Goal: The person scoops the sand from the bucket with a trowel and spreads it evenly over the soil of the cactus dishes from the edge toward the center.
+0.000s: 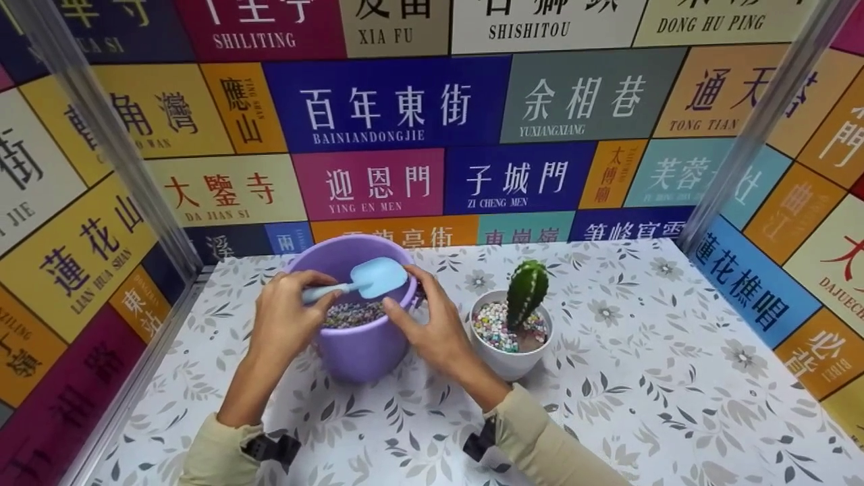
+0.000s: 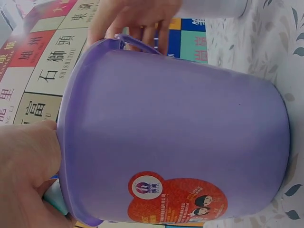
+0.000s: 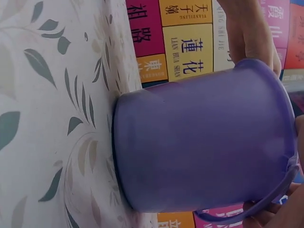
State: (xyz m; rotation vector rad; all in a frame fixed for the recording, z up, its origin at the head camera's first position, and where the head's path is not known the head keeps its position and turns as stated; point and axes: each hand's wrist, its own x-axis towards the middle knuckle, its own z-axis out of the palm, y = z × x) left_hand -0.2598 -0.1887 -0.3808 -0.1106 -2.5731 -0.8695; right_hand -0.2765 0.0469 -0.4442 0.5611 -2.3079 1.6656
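In the head view a purple bucket [image 1: 361,351] stands upright on the table, with small multicoloured pebbles [image 1: 351,314] inside. My left hand [image 1: 283,307] holds a light-blue toy shovel [image 1: 379,277] by its handle. The blade lies level above the pebbles, within the bucket's opening, and looks bare. On the bucket's right side my right hand [image 1: 432,324] grips the rim, thumb toward the inside and fingers outside near the bail handle [image 3: 247,209]. The left wrist view shows the bucket's wall with a red sticker [image 2: 178,199]; there the shovel is mostly hidden.
Right of the bucket stands a white pot [image 1: 511,358] with a green cactus [image 1: 527,290] and colourful pebbles. A floral cloth [image 1: 648,378] covers the table. Walls of printed signs [image 1: 385,101] rise behind and at both sides, with metal posts [image 1: 128,155] at the corners.
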